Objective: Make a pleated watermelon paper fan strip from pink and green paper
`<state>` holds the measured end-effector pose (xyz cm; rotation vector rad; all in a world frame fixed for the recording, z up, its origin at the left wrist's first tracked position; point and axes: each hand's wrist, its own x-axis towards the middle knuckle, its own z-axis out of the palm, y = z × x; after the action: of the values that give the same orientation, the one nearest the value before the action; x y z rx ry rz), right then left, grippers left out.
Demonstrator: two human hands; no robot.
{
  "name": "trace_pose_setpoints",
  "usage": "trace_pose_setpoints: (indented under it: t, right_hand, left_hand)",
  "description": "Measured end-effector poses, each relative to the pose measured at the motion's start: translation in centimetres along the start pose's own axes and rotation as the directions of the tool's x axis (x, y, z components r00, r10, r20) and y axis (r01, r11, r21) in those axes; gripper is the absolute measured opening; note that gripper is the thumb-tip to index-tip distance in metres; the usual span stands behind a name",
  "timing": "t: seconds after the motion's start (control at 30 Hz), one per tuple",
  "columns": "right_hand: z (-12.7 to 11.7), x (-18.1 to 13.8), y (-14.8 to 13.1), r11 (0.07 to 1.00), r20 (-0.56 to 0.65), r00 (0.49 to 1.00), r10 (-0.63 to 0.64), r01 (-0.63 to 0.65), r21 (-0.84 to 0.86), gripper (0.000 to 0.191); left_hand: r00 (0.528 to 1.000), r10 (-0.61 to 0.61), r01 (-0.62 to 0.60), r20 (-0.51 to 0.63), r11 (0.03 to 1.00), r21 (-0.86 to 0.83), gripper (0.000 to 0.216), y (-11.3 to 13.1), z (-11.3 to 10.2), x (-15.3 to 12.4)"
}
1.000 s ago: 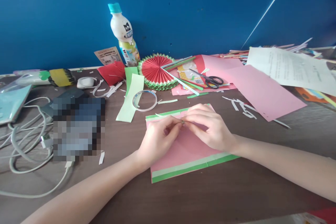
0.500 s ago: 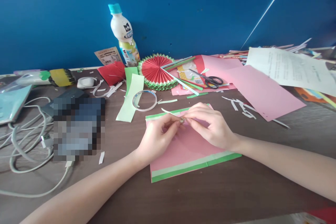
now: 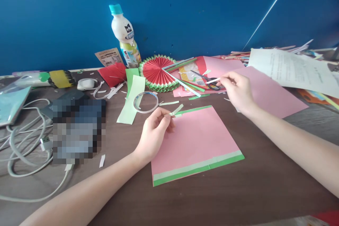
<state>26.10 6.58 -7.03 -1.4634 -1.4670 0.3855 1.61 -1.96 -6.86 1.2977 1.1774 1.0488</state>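
Observation:
A pink paper sheet [image 3: 196,141] with green strips along its near and far edges lies on the brown table. My left hand [image 3: 155,132] rests at the sheet's far left corner, fingers pinched on a short pale green strip [image 3: 177,109] there. My right hand [image 3: 237,90] is lifted to the right, above a larger pink sheet [image 3: 267,95], pinching a thin white strip [image 3: 213,80] that points left. Black scissors [image 3: 209,81] lie just left of that hand.
A roll of clear tape [image 3: 145,101], a light green strip [image 3: 132,100] and a red-and-green pleated paper fan [image 3: 158,72] lie behind the sheet. A bottle [image 3: 124,37] stands by the blue wall. Cables [image 3: 26,148] and a blurred device [image 3: 76,129] sit left; printed papers [image 3: 293,70] right.
My hands were pinched together at the sheet's far edge. The right hand has pulled away up and to the right with a thin white strip; the left stays at the corner.

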Motion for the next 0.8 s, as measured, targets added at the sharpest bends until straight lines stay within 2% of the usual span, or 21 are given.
trace_pose_setpoints:
  t: [0.07, 0.1, 0.17, 0.23, 0.3, 0.37, 0.47, 0.53, 0.63, 0.8]
  right_hand:
    - [-0.2, 0.7, 0.8, 0.998, -0.013, 0.998, 0.059, -0.059, -0.021, 0.018]
    - [-0.3, 0.9, 1.1, 0.998, -0.026, 0.999, 0.035, -0.036, -0.052, 0.017]
    - [-0.3, 1.0, 1.3, 0.985, -0.062, 0.993, -0.098, 0.088, -0.147, 0.013]
    - [-0.2, 0.5, 0.8, 0.939, -0.09, 0.957, -0.274, 0.247, -0.239, 0.02]
    - [0.1, -0.6, -0.5, 0.902, -0.071, 0.919, -0.388, 0.363, -0.232, 0.026]
    - [0.4, -2.1, -2.2, 0.873, 0.081, 0.879, -0.47, 0.477, -0.103, 0.023]
    - [0.8, -4.7, -4.5, 0.784, 0.276, 0.743, -0.61, 0.616, 0.076, 0.02]
    - [1.1, -6.1, -5.4, 0.749, 0.335, 0.681, -0.651, 0.649, 0.134, 0.022]
    - [1.5, -7.3, -5.7, 0.75, 0.352, 0.673, -0.651, 0.643, 0.158, 0.022]
    - [1.9, -7.5, -5.3, 0.755, 0.329, 0.688, -0.647, 0.637, 0.152, 0.017]
  left_hand:
    - [1.0, 0.004, -0.004, -0.002, 1.0, -0.011, 0.016, 0.0, -0.1, 0.0]
    - [1.0, 0.005, -0.005, -0.001, 1.0, -0.016, 0.016, 0.0, -0.1, 0.0]
    - [1.0, 0.005, -0.005, 0.005, 1.0, -0.026, 0.016, 0.0, -0.1, 0.0]
    - [1.0, 0.006, -0.005, 0.013, 1.0, -0.021, 0.015, 0.1, -0.1, 0.0]
    - [1.0, 0.007, -0.007, 0.021, 1.0, -0.005, 0.014, 0.2, 0.0, -0.1]
    - [1.0, 0.006, -0.006, 0.03, 1.0, 0.01, 0.014, 0.2, 0.1, -0.1]
    - [0.999, 0.003, -0.004, 0.047, 0.999, 0.037, 0.014, 0.3, 0.2, -0.2]
    - [0.998, 0.017, -0.021, 0.068, 0.998, 0.064, 0.014, 0.3, 0.3, -0.2]
    - [0.994, 0.049, -0.059, 0.099, 0.993, 0.104, 0.014, 0.3, 0.3, -0.2]
    - [0.992, 0.051, -0.067, 0.118, 0.989, 0.132, 0.019, 0.3, 0.2, -0.2]
